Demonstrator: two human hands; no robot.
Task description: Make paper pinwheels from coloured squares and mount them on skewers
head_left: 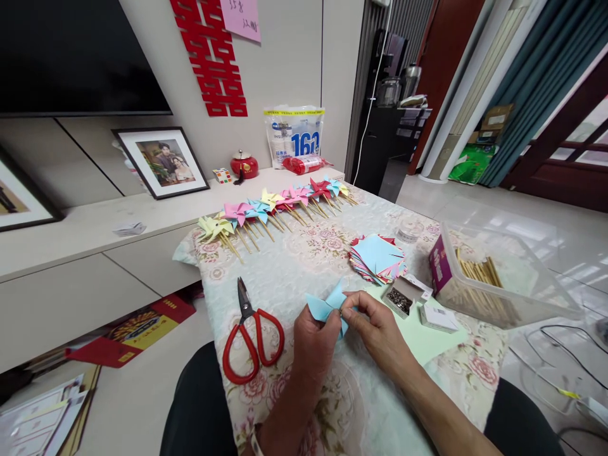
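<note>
A light blue paper pinwheel (323,306) with folded blades is held just above the tablecloth. My left hand (316,335) is closed round its lower left side, thumb pressed near the middle. From the right, my right hand (373,320) pinches the pinwheel's edge by the centre; whether a small pin sits between those fingertips I cannot tell. Red-handled scissors (246,310) lie to the left of my hands. To the right, an open small box (399,297) holds dark metal pins, beside a closed white box (437,318). Notched paper squares (379,256) are stacked behind my right hand.
Finished pinwheels on sticks (272,201) line the table's far edge. A clear plastic bin (527,285) with wooden sticks (479,272) stands at the right, near a tape roll (409,229). Green paper (430,342) lies under the boxes. Cables (546,354) trail on the floor at right.
</note>
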